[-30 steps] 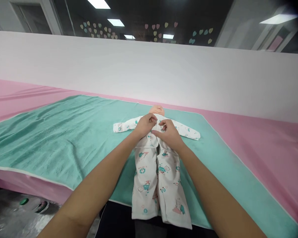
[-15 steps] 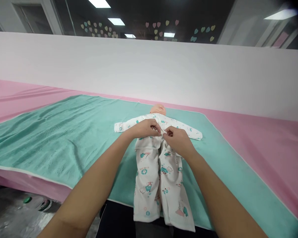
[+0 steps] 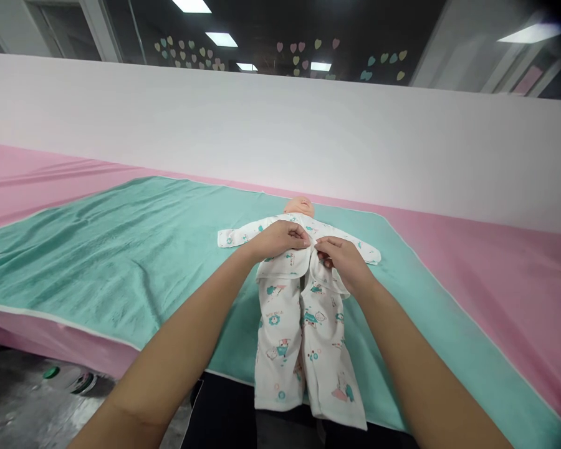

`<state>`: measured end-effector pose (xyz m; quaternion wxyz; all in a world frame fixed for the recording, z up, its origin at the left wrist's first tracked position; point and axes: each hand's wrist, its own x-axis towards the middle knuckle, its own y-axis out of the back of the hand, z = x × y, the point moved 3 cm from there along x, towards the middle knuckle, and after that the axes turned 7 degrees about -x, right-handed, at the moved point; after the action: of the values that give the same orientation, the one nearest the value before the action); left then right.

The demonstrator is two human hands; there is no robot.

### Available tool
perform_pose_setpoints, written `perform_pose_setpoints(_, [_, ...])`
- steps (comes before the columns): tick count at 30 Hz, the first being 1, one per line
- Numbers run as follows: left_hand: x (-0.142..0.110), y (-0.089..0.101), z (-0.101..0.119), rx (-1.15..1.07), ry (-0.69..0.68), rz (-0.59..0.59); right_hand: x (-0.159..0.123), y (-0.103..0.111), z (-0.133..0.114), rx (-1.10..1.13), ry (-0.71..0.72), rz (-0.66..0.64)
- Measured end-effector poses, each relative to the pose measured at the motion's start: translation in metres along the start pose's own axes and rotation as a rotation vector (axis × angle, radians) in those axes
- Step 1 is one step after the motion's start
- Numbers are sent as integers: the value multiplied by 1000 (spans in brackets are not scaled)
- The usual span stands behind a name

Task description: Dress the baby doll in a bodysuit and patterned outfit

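Note:
A baby doll [image 3: 300,206] lies on its back with its head toward the wall and its arms spread. It wears a white printed shirt [image 3: 284,267] and matching trousers [image 3: 280,343], whose legs hang over the near edge. My left hand [image 3: 287,238] pinches the shirt's front edge at the chest, fingers closed. Just beside it, my right hand [image 3: 339,255] pinches the facing front edge between thumb and fingertips. Below the hands the two shirt flaps part over the trousers. The fingers hide whatever fastening is there.
A green towel [image 3: 98,262] with wrinkles on its left covers a pink sheet [image 3: 495,280]. Behind stands a low white wall [image 3: 262,131] under a dark window with heart stickers. On the floor at lower left lies a clear bottle [image 3: 68,377] with a green cap.
Both hands have shifted slightly up toward the doll's neck. The lower shirt flaps now show more, and the right flap stands more apart. The view has tilted a little.

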<state>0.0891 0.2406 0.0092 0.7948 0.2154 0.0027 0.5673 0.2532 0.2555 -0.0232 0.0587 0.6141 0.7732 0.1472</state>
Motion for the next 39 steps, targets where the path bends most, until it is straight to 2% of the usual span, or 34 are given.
perform_pose_setpoints(10, [3,0,-6,-30,22,24,-1,-1,-3,87,3,-50])
perform_pose_setpoints(15, [3,0,-6,-40,34,16,-1,-2,-4,37,69,-82])
perform_pose_setpoints(22, [3,1,-8,-98,67,-8,-3,-2,-5,-160,116,-71])
perform_pose_setpoints(30, [4,1,-10,-71,32,-36,-5,0,-8,-194,115,-101])
perform_pose_setpoints(39, [5,0,-10,-82,54,-29,-1,-4,-2,-214,50,-44])
